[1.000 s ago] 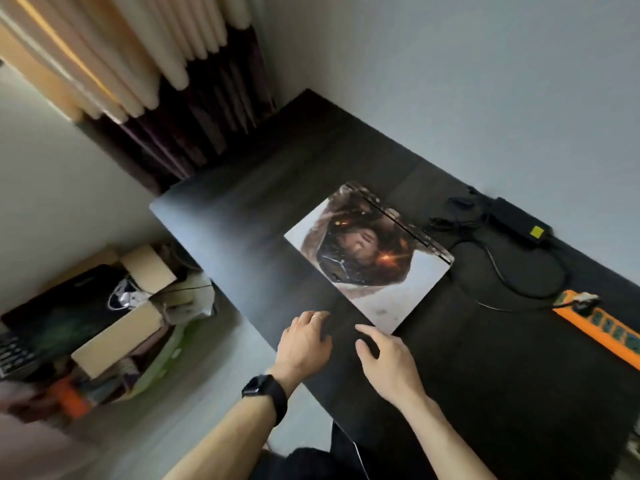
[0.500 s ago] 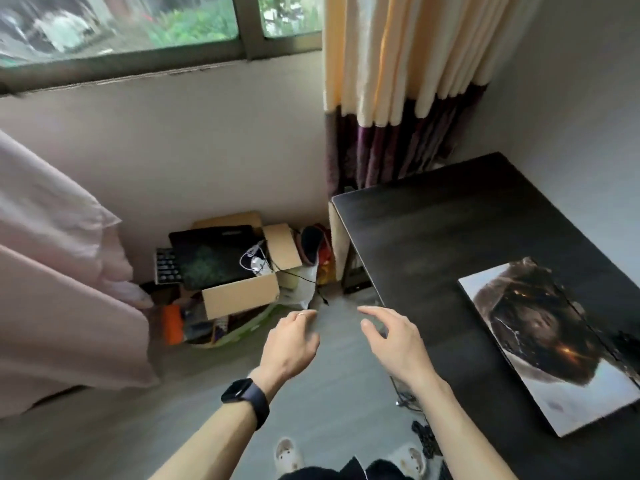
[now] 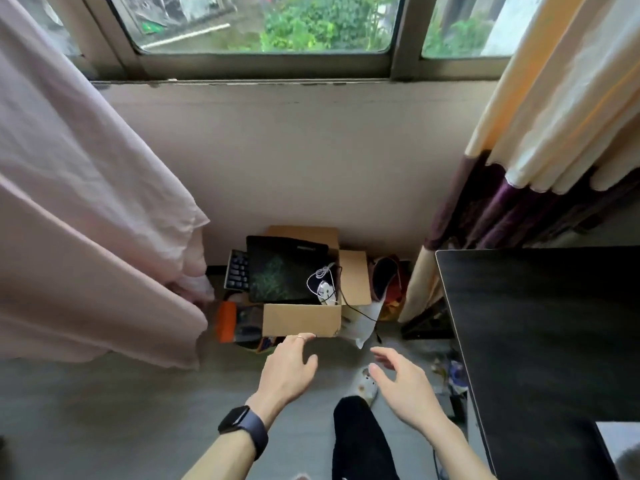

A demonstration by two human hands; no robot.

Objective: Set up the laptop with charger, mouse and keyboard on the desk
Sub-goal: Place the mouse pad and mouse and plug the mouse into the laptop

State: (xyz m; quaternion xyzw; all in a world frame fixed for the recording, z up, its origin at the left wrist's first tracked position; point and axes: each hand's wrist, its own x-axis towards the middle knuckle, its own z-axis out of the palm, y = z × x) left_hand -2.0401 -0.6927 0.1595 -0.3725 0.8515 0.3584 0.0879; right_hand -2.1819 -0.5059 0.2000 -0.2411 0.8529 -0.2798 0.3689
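An open cardboard box (image 3: 301,319) sits on the floor under the window. On it lies a black mouse pad (image 3: 280,271), with a dark keyboard (image 3: 237,275) poking out at its left and a white mouse (image 3: 325,289) with coiled cable at its right. My left hand (image 3: 289,370), watch on the wrist, hovers open just short of the box's front flap. My right hand (image 3: 403,386) is open in the air to the right of it. The black desk (image 3: 540,327) fills the right side; only a corner of the laptop (image 3: 620,441) shows at the bottom right.
A pink cloth (image 3: 86,220) hangs at the left, a cream and purple curtain (image 3: 540,140) at the right above the desk. An orange object (image 3: 225,322) and clutter lie beside the box. My dark trouser leg (image 3: 360,441) and a slipper (image 3: 367,388) are below on the grey floor.
My view has swung left from the desk and laptop to the box on the floor. Both hands have left the desk edge and moved toward the box, still holding nothing.
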